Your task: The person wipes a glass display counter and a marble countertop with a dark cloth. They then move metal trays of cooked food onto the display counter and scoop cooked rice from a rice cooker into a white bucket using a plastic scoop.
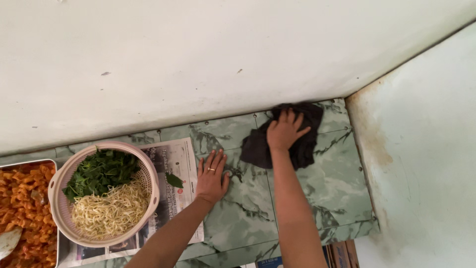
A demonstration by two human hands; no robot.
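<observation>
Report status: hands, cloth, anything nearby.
Right hand pressed on dark cloth, by the wall. Left hand flat on green counter. Newspaper and colander just left.
</observation>
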